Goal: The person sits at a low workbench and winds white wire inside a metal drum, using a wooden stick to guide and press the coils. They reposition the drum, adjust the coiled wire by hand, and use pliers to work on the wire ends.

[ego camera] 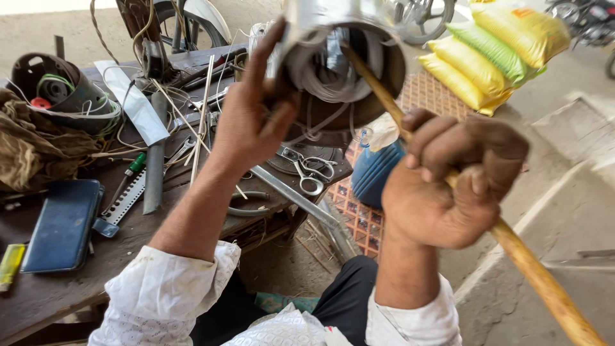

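Observation:
My left hand point(253, 118) grips the outside of a round metal motor housing point(339, 57), held up with its open end facing me. Pale wire windings point(320, 70) line its inside. My right hand point(451, 186) is closed around a long wooden stick point(532, 272). The stick's far end reaches into the housing's opening and lies against the windings. Both forearms come out of white sleeves at the bottom of the view.
A cluttered dark wooden workbench point(45, 295) at left bears scissors point(307, 176), a dark blue case point(61, 224), a green-handled screwdriver point(131, 168), a metal strip, loose wires and another dark motor housing point(61, 90). Yellow and green sacks point(493, 54) lie at the top right.

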Demonstrator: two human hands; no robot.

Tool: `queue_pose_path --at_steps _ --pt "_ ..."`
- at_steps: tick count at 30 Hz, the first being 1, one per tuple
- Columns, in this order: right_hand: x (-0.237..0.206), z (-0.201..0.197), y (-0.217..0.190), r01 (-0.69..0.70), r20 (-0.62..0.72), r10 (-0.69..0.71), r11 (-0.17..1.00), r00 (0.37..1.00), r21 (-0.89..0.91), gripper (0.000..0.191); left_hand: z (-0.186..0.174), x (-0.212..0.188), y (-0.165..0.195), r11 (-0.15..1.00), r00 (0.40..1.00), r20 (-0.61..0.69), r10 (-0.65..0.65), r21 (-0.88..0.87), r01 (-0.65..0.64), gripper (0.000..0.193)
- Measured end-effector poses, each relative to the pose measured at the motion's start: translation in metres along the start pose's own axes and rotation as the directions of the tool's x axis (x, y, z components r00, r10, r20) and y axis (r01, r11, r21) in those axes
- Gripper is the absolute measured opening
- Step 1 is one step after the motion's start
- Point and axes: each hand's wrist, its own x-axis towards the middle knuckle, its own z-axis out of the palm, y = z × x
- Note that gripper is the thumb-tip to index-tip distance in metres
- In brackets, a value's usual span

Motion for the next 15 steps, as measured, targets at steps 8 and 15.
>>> queue_pose_path --at_steps 8,15 --pt "0.003 0.024 0.028 0.072 -0.158 -0.056 0.993 0.986 0.099 0.049 0.004 -0.007 0.004 0.985 0.988 -0.152 0.028 0.174 -0.001 0.051" --pt "0.008 0.029 0.064 0.124 -0.197 -0.099 0.985 0.975 0.117 0.052 -0.006 0.012 0.015 0.914 0.946 -0.147 -0.288 0.254 0.318 0.051"
